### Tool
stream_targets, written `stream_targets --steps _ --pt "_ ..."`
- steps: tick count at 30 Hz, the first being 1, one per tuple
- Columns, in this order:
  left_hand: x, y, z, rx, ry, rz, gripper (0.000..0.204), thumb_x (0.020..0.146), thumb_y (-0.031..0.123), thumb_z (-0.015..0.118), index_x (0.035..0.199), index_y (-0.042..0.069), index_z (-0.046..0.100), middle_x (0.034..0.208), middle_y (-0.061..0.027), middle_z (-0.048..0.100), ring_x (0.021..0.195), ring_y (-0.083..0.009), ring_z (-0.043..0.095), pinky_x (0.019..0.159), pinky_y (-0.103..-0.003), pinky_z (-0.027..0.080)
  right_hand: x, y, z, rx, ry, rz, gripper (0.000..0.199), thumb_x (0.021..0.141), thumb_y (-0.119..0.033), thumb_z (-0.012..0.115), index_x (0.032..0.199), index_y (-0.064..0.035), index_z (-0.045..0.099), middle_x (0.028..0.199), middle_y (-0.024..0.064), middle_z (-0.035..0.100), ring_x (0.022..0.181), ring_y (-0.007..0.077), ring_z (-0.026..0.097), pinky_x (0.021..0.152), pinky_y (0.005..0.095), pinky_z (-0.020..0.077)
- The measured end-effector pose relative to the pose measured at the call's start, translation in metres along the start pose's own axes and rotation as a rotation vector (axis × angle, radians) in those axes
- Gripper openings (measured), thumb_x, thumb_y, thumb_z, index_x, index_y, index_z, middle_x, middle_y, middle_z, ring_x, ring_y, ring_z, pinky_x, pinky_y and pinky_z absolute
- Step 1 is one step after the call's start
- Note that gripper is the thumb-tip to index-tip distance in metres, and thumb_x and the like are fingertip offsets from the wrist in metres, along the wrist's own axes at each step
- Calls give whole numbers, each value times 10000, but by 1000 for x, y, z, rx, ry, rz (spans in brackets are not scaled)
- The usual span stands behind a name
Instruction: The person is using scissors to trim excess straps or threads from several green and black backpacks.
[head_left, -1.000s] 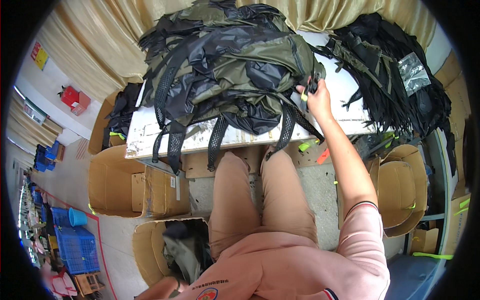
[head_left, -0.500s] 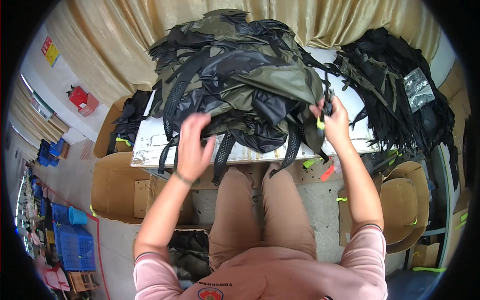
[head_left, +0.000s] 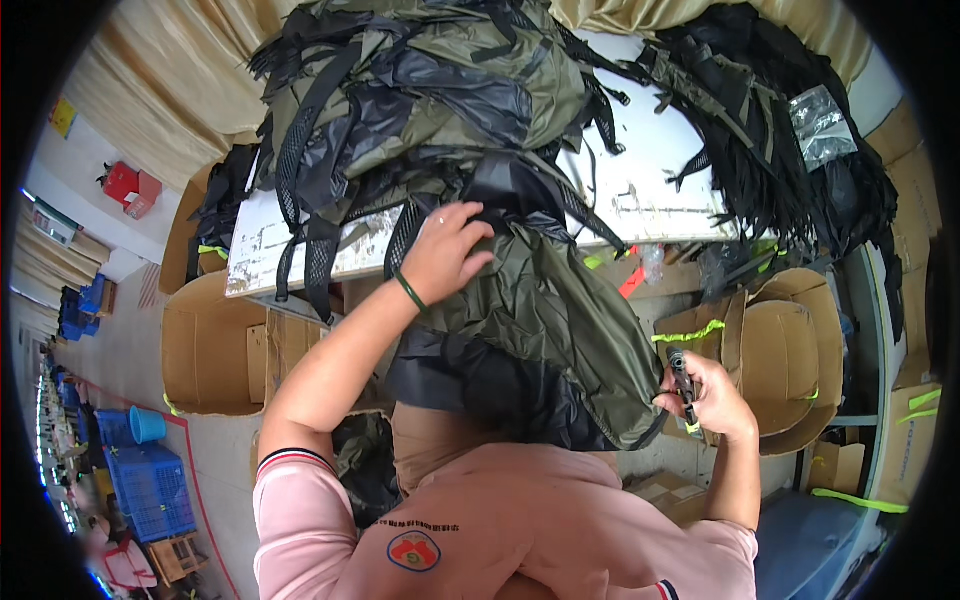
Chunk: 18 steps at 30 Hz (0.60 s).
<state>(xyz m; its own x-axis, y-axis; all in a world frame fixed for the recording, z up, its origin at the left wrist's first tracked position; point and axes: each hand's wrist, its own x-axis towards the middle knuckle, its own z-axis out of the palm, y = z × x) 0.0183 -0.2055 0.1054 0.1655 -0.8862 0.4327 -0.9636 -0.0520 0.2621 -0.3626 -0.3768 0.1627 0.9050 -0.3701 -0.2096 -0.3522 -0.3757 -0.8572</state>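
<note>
A limp olive-green and black backpack (head_left: pixel 540 320) hangs from the front edge of the table down over my lap. My left hand (head_left: pixel 447 250) lies on its upper part, fingers spread and slightly bent. At its lower right edge my right hand (head_left: pixel 708 398) is closed around small dark thread snips (head_left: pixel 683 375). The thumb and fingertip of that hand also pinch the bag's edge. Behind, a heap of similar backpacks (head_left: pixel 430 90) with black mesh straps covers much of the white table (head_left: pixel 650 205).
Black strap pieces (head_left: pixel 760 130) are piled on the table's right, with a clear plastic bag (head_left: pixel 822 128) on top. Open cardboard boxes stand at the left (head_left: pixel 215 345) and right (head_left: pixel 790 350). Another holding dark fabric is beside my left leg. Gold curtains (head_left: pixel 170 110) hang behind.
One backpack has come off the heap toward me and now drapes over my lap. My right hand has moved down and nearer with the snips; my left hand has shifted right onto the fabric.
</note>
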Motion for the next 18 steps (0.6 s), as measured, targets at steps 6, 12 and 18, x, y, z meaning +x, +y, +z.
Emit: stream_targets --steps 6,12,18 --pt "-84 28 54 -284 -133 -303 559 714 77 747 1209 84 488 1268 -181 437 1153 -404 467 942 -393 436 -9 33 18 90 -60 168 253 718 4 769 850 -47 559 778 -24 543 732 75 484 664 248 428" --pt "-148 55 81 -95 -122 -306 441 760 167 692 1154 46 535 991 -163 598 1085 -326 536 1034 -526 293 -7 57 28 68 -74 212 261 716 19 759 863 -37 552 779 -38 536 754 62 475 675 243 430" --pt "-179 71 50 -99 -325 -167 130 765 111 650 877 66 602 799 -92 609 834 -299 595 840 -411 437 -1 51 34 -234 102 141 232 699 -19 726 862 -26 560 758 95 604 676 189 543 660 304 457"
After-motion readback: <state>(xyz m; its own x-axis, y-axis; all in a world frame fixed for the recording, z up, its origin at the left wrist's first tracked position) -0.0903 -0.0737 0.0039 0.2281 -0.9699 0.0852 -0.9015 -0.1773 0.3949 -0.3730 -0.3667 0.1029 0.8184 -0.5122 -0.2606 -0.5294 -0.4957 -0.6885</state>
